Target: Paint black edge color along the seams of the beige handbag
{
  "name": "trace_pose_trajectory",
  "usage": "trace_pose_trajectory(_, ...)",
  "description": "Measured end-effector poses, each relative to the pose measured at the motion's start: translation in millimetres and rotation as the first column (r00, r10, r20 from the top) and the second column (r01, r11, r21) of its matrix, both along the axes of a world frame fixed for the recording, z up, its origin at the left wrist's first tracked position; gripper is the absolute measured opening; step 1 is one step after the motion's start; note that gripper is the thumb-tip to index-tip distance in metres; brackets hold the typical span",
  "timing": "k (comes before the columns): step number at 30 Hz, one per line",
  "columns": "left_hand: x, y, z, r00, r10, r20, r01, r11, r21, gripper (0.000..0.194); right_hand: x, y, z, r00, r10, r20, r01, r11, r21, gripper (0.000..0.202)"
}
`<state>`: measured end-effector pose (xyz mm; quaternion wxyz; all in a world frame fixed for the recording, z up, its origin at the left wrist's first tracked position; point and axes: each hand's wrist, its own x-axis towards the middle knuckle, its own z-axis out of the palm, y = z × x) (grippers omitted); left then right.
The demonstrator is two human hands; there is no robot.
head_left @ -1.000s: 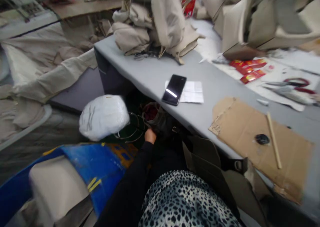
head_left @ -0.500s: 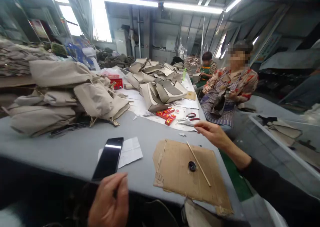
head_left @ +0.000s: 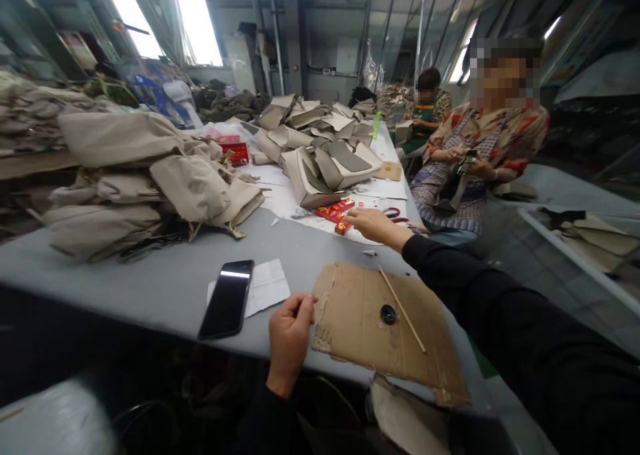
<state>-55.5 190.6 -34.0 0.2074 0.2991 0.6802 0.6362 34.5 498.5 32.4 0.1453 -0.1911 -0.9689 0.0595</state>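
Note:
My right hand stretches over the far part of the table, its fingers extended beside the small red boxes. From this angle I cannot tell whether the fingertips touch them. Red-handled scissors lie just behind that hand. My left hand is closed near the table's front edge, thumb against the curled fingers; whatever is inside, if anything, is hidden. To its right lies a cardboard sheet bearing a small round black dish and a thin wooden stick.
A black phone rests partly on white paper, left of the cardboard. Beige fabric bundles are heaped at the left, and beige-grey pieces farther back. A co-worker sits at the right beside a white bin.
My right hand has moved forward and left, from beside the scissors to the red boxes. My left hand has shifted right and up, towards the cardboard's left edge. The view has tilted down.

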Motion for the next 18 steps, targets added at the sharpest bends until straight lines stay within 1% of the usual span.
trace_pose_trajectory(2,-1.7,-2.1,-5.2,0.999,0.048,0.025,-0.049,0.998,0.029,0.031,7.8,8.6,11.6,0.996,-0.053,-0.066,0.055,0.998,0.02,0.033)
trace_pose_trajectory(4,-2.8,-3.1,-10.0,0.995,0.087,0.054,-0.09,0.994,0.054,0.031,24.1,17.3,23.4,0.974,-0.137,-0.181,0.143,0.989,0.023,0.03)
trace_pose_trajectory(6,-3.4,-3.0,-13.1,0.99,0.111,0.085,-0.117,0.991,0.071,0.031,46.5,26.9,31.3,0.924,-0.233,-0.304,0.242,0.97,-0.006,0.033)
trace_pose_trajectory(8,-3.7,-2.0,-14.4,0.988,0.113,0.104,-0.121,0.99,0.072,0.032,70.0,37.0,32.4,0.861,-0.323,-0.393,0.328,0.943,-0.056,0.035)
trace_pose_trajectory(10,-4.2,-0.9,-14.4,0.988,0.103,0.111,-0.11,0.992,0.06,0.033,89.8,45.8,27.0,0.81,-0.393,-0.434,0.389,0.915,-0.104,0.032)
trace_pose_trajectory(12,-5.1,-0.3,-14.1,0.988,0.097,0.116,-0.103,0.993,0.049,0.034,103.4,52.4,17.5,0.78,-0.441,-0.445,0.426,0.894,-0.141,0.026)
trace_pose_trajectory(14,-6.6,-0.5,-14.3,0.986,0.108,0.125,-0.115,0.992,0.046,0.035,111.2,57.0,7.1,0.759,-0.476,-0.444,0.448,0.877,-0.173,0.022)
trace_pose_trajectory(18,-8.6,-2.1,-15.6,0.981,0.125,0.148,-0.135,0.989,0.054,0.036,117.6,62.8,-10.0,0.725,-0.524,-0.447,0.469,0.851,-0.236,0.023)
